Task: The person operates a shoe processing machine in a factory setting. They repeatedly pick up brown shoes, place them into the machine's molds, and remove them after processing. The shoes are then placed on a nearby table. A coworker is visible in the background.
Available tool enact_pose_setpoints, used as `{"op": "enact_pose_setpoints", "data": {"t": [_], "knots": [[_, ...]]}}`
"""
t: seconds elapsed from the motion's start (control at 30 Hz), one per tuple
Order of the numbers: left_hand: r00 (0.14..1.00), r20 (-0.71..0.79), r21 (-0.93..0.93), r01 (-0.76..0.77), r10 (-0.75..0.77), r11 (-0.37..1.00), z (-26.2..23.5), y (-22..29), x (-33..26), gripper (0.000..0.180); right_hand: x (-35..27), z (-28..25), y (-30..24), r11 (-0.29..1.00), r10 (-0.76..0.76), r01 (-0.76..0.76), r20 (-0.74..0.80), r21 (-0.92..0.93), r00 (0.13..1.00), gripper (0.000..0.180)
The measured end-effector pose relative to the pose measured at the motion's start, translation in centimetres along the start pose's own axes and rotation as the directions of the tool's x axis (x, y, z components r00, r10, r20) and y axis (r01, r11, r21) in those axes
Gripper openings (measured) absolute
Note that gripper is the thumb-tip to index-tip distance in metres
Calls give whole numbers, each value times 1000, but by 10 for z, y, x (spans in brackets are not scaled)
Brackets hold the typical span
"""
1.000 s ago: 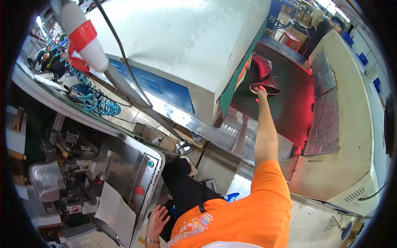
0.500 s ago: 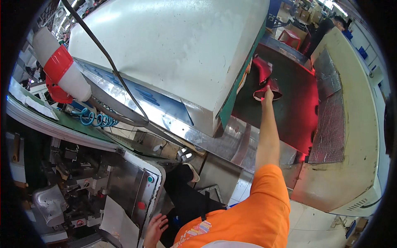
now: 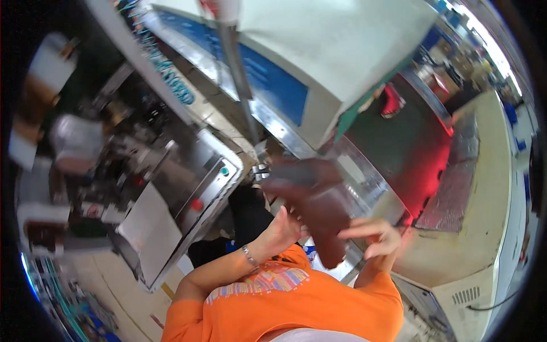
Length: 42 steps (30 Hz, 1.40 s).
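Observation:
A dark reddish-brown leather boot upper (image 3: 322,211) hangs in front of my body, smeared by motion. My left hand (image 3: 282,232), with a metal band on its wrist, grips the upper's left edge; its thumb points up and some fingertips are hidden. On the other side, my right hand (image 3: 375,235) has its fingers stretched apart. Its index fingertip meets or overlaps the upper's lower right edge. Farther off, another upper (image 3: 392,101), looking red under the light, lies on the dark conveyor belt (image 3: 384,139) by the machine's opening.
A big pale machine housing (image 3: 336,45) stands over the belt, with a cream end cover (image 3: 473,239) on the right. To my left is a metal workstation (image 3: 196,188) with green and red buttons and a white sheet (image 3: 151,228). A post (image 3: 235,68) rises between them.
My right hand has drawn back from the belt, and one upper has come from there to my body. My left hand has risen to it. The view has turned.

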<state>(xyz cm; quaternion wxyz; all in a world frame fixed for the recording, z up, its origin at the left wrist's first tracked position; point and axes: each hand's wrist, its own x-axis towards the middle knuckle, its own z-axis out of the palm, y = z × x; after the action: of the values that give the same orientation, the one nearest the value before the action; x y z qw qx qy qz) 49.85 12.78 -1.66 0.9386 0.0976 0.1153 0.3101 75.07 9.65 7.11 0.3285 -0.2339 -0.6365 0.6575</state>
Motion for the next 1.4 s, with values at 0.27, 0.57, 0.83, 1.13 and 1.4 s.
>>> {"op": "enact_pose_setpoints", "data": {"t": [0.27, 0.57, 0.83, 1.13, 1.4], "knots": [[717, -134, 909, -185, 684, 372, 13, 74, -124, 52, 144, 41, 45, 985, -170, 171, -40, 23, 985, 46], [543, 341, 923, -348, 767, -164, 53, 118, -226, 81, 328, 130, 27, 821, -208, -77, 423, 565, 882, 42], [677, 54, 887, -370, 734, 276, 28, 185, -258, 40, 364, 153, 30, 772, -220, -183, 526, 608, 822, 32], [110, 305, 885, -399, 946, -239, 98, 251, -249, 17, 409, 140, -54, 885, -383, 351, 50, 306, 923, 6], [-59, 92, 697, -709, 994, -107, 78, 333, -207, 17, 500, 148, -78, 891, -261, 292, -134, 346, 956, 5]]}}
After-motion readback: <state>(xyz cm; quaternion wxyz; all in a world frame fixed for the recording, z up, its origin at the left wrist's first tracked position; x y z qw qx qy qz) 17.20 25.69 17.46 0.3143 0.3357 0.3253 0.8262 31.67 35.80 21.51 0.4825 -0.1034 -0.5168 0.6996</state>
